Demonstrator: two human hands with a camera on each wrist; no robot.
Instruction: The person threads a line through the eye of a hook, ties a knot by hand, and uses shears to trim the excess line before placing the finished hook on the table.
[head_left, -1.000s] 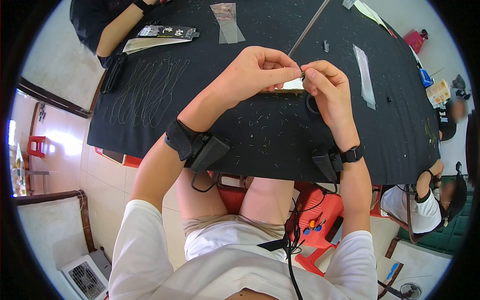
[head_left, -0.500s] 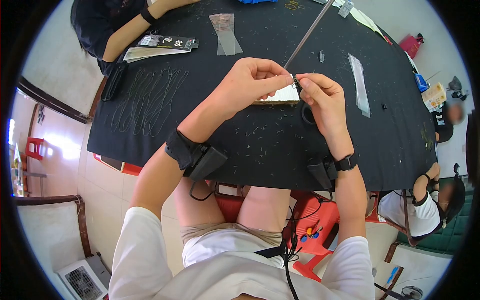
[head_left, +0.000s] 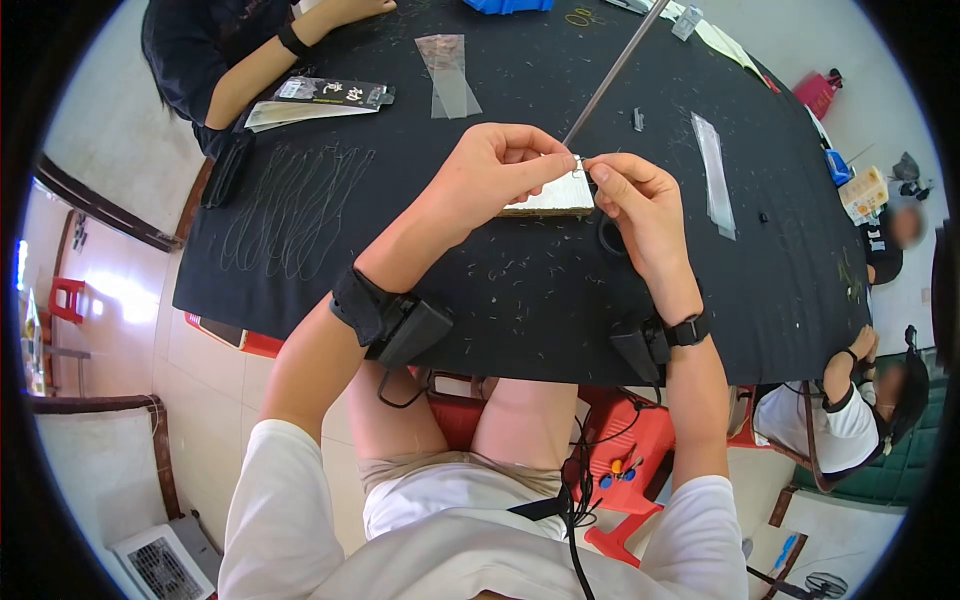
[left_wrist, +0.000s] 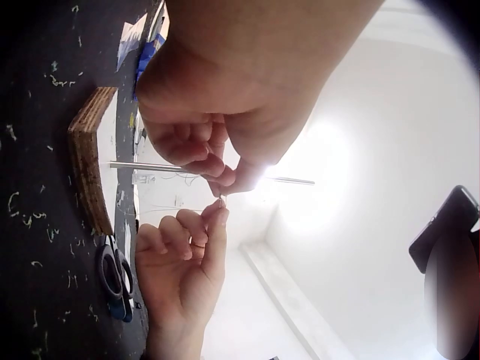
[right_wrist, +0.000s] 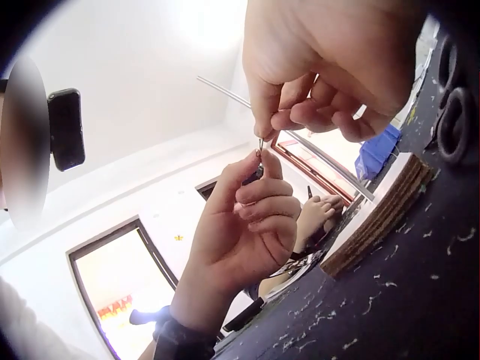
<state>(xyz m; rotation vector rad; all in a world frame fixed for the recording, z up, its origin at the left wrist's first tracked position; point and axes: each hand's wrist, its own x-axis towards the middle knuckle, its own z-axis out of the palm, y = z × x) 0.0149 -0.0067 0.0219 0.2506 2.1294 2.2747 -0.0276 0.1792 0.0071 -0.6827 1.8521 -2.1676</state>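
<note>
Thumb and forefinger of my left hand (head_left: 495, 170) pinch one end of a tiny, thin metal piece (right_wrist: 261, 143). The thumb and forefinger of my right hand (head_left: 645, 205) hold its other end, the fingertips of both hands nearly meeting. Its exact kind cannot be told. Both hands are raised above a white-topped board (head_left: 550, 198) with a layered brown edge. Up from the board rises a slim metal rod (head_left: 615, 75), passing behind my left fingers in the left wrist view. Dark-handled scissors (left_wrist: 112, 274) lie beside the board, partly hidden by my right hand in the head view.
Long thin line loops (head_left: 295, 210) lie on the black-covered table (head_left: 420, 310) at left, near a card packet (head_left: 330, 95). Clear plastic sleeves (head_left: 712, 175) lie at right. Small thread-like scraps are scattered in front. Another person's arm (head_left: 255, 75) rests at far left.
The head view has shifted a little, and the table sits lower in it. My fingertips have drawn slightly apart, with the tiny metal piece between them. More of the white board shows.
</note>
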